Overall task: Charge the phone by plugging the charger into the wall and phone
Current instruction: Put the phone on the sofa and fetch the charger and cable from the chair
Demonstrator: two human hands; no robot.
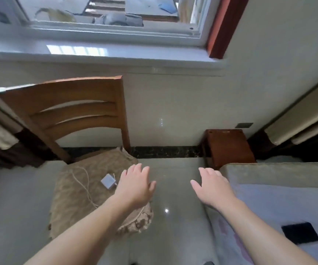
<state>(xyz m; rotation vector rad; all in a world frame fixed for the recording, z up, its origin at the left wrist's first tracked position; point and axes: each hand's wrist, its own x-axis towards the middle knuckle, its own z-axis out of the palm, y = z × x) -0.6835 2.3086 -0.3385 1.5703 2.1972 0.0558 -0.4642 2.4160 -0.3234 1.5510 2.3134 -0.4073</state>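
White charger (pixel 108 181) lies unplugged at nine o'clock of your relaxed, empty left hand (pixel 135 186); right hand (pixel 210 188) likewise; everything remains.

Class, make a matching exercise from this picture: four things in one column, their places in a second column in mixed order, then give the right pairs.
Things
1. charger
2. chair
3. wall socket
4. left hand

Places
A. on the wall above the small wooden table
B. on the chair's cushion, with its cable
C. over the cushion's right edge, beside the charger, fingers straight
D. against the wall under the window

Pairs: 1-B, 2-D, 3-A, 4-C
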